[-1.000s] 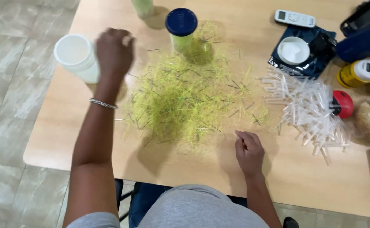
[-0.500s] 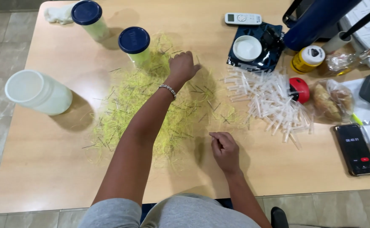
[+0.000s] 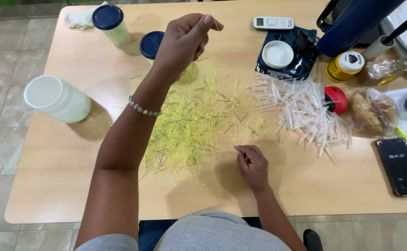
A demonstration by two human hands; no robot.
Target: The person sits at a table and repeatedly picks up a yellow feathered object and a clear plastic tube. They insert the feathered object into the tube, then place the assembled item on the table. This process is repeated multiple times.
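Your left hand (image 3: 182, 39) has lifted toward upper centre, pinching a thin strand (image 3: 218, 23); right hand (image 3: 252, 165) stays low, fingertips pinched over the yellow pile (image 3: 189, 121).

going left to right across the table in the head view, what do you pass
open white jar → yellow strand pile → clear plastic tubes → red object → bagged bread → black phone

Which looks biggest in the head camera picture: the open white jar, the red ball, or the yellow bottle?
1. Open white plastic jar, clearly largest.
2. Yellow bottle with white cap and small round red ball look about alike; the ball is partly hidden by clear tubes, so no ranking.
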